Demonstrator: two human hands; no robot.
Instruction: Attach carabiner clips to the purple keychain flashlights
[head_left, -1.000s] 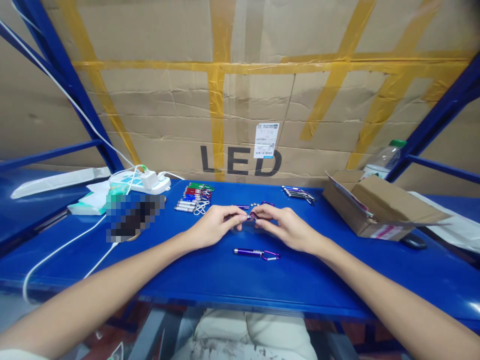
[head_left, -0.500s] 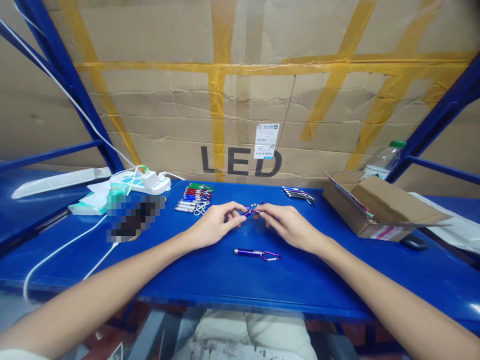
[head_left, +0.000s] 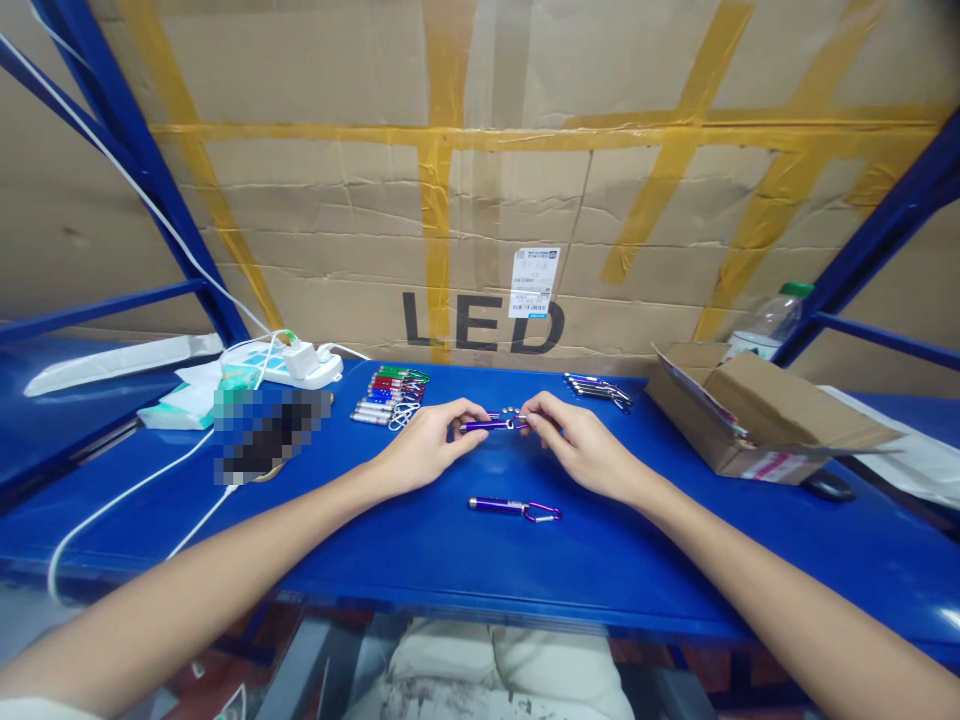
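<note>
Between my two hands a purple penlight point(head_left: 487, 425) lies nearly level, just above the blue table. My left hand point(head_left: 431, 445) pinches its barrel end with thumb and fingers. At the other end, my right hand point(head_left: 577, 440) is closed on its carabiner clip, which the fingertips partly cover. Right behind it are several small silvery button cells point(head_left: 510, 410) and part of another purple piece, mostly hidden. Closer to me, a second purple penlight point(head_left: 497, 506) rests on the table with its carabiner pointing right.
Left of my hands lies a row of green, red, blue and silver penlights point(head_left: 382, 395). Dark penlights point(head_left: 598, 388) lie at the back right, beside an open cardboard box point(head_left: 750, 410). A power strip point(head_left: 315, 372) with white cables and a blurred dark object point(head_left: 274, 440) are at left.
The penlight in my hands has turned from slanted to nearly level, and more of its barrel shows. My right fingers have shifted slightly right, onto the clip end.
</note>
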